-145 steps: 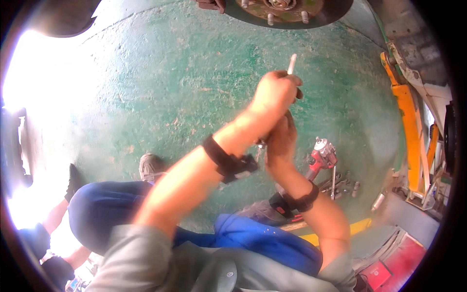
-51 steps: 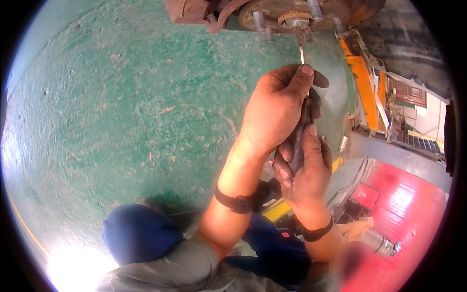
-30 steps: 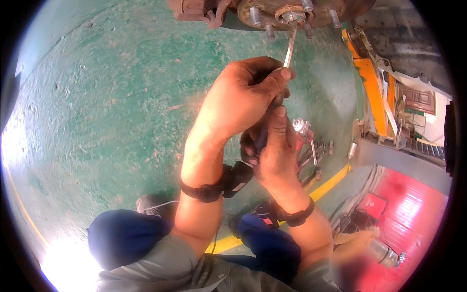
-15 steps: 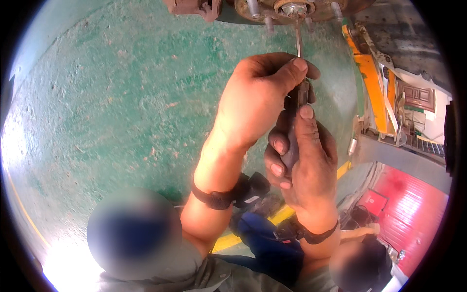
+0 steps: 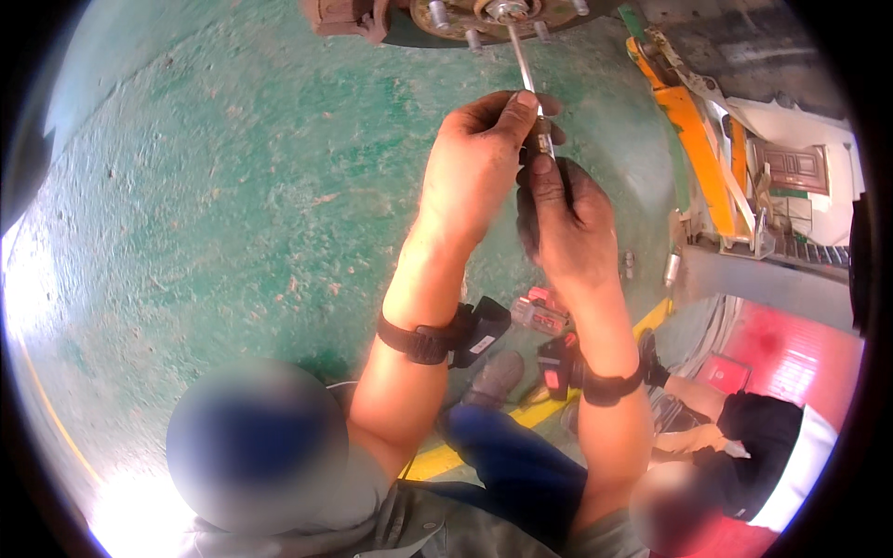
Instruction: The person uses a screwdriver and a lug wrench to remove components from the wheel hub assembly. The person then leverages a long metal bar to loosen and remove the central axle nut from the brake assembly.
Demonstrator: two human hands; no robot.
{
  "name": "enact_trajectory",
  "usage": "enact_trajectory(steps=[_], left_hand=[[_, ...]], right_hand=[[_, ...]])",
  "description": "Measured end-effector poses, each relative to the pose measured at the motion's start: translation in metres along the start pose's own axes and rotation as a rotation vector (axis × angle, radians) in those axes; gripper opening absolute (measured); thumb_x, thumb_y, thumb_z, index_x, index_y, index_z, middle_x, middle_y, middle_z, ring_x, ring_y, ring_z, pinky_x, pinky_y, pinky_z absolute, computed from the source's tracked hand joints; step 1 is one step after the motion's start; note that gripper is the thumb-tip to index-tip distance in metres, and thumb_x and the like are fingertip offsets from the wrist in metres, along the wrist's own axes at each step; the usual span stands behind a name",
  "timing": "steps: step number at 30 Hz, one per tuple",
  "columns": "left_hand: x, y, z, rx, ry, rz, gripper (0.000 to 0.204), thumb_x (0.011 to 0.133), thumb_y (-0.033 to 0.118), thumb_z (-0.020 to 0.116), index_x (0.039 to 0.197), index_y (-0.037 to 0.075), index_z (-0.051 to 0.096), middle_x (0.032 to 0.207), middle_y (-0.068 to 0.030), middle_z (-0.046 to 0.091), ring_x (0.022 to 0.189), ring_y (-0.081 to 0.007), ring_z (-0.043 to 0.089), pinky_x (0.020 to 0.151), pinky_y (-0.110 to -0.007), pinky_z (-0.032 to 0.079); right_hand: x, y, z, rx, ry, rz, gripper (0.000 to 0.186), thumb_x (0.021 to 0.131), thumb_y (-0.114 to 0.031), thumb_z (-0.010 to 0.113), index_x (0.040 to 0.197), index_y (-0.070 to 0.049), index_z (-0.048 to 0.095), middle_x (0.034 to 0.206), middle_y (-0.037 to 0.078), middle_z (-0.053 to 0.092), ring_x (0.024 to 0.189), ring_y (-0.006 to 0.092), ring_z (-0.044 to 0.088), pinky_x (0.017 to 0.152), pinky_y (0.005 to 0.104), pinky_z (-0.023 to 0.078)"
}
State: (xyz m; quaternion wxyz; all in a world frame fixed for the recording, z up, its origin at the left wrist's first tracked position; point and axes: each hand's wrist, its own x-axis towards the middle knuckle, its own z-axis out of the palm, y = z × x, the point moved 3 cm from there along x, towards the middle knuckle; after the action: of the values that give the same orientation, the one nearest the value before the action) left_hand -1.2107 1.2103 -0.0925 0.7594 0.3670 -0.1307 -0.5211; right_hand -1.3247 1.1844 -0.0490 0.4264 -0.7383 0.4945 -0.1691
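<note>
The left hand [image 5: 474, 163] pinches a screwdriver [image 5: 525, 67] by its slim shank between thumb and fingers, its far end at the axle nut [image 5: 510, 10] beyond those fingertips, while the right hand [image 5: 579, 223] curls its fingers around the part just behind them.

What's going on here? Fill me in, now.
Someone bare-handed is holding a slim metal-shafted tool. The left grip pinches its shaft, and the right grip is farther back on it. The shaft points up at the central nut of a wheel hub; whether it touches, I can't tell. Another person in black is at the lower right.
</note>
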Motion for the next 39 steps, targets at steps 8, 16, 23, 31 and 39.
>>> enact_trajectory(steps=[8, 16, 23, 31, 39], left_hand=[[0.000, -0.096, -0.033, 0.998, -0.186, -0.549, 0.051, 0.093, 0.046, 0.054, 0.106, -0.002, 0.068, 0.092, -0.0091, 0.069, 0.085, -0.0215, 0.064, 0.074, -0.035, 0.048], [-0.035, -0.175, -0.042, 1.234, -0.518, -0.828, 0.063, 0.093, 0.053, 0.046, 0.103, -0.006, 0.066, 0.097, -0.0177, 0.069, 0.082, -0.0290, 0.064, 0.073, -0.041, 0.050], [-0.031, -0.166, -0.017, 1.171, -0.406, -0.735, 0.053, 0.097, 0.045, 0.052, 0.117, -0.003, 0.061, 0.105, -0.0116, 0.069, 0.095, -0.0216, 0.063, 0.079, -0.034, 0.049], [-0.015, -0.133, 0.024, 1.394, -0.537, -0.588, 0.051, 0.096, 0.045, 0.054, 0.116, -0.002, 0.061, 0.104, -0.0104, 0.069, 0.091, -0.0208, 0.063, 0.078, -0.034, 0.049], [-0.025, -0.061, 0.124, 1.871, -0.882, -0.208, 0.041, 0.094, 0.035, 0.057, 0.110, -0.002, 0.062, 0.092, -0.0208, 0.067, 0.086, -0.0341, 0.064, 0.077, -0.040, 0.049]], right_hand=[[-0.006, 0.137, -0.077, -0.575, -0.367, 0.032, 0.031, 0.092, -0.030, 0.060, 0.093, 0.001, 0.064, 0.075, 0.022, 0.061, 0.068, 0.0365, 0.059, 0.061, 0.0409, 0.045], [-0.086, 0.261, -0.189, -0.115, 0.102, 0.480, 0.030, 0.090, -0.027, 0.061, 0.084, 0.002, 0.064, 0.071, 0.002, 0.060, 0.064, 0.0120, 0.056, 0.057, 0.0293, 0.043], [-0.126, 0.346, -0.232, 0.223, 0.424, 0.594, 0.015, 0.085, -0.009, 0.064, 0.083, 0.005, 0.061, 0.073, 0.008, 0.060, 0.065, 0.0161, 0.058, 0.056, 0.0292, 0.046], [-0.115, 0.384, -0.235, 0.553, 0.297, 0.684, 0.018, 0.086, -0.015, 0.066, 0.090, 0.003, 0.065, 0.079, 0.007, 0.062, 0.067, 0.0188, 0.062, 0.059, 0.0310, 0.052], [-0.162, 0.530, -0.283, -0.888, 0.206, 0.572, 0.021, 0.083, -0.028, 0.063, 0.096, -0.013, 0.070, 0.089, 0.012, 0.070, 0.078, 0.0340, 0.065, 0.069, 0.0420, 0.053]])
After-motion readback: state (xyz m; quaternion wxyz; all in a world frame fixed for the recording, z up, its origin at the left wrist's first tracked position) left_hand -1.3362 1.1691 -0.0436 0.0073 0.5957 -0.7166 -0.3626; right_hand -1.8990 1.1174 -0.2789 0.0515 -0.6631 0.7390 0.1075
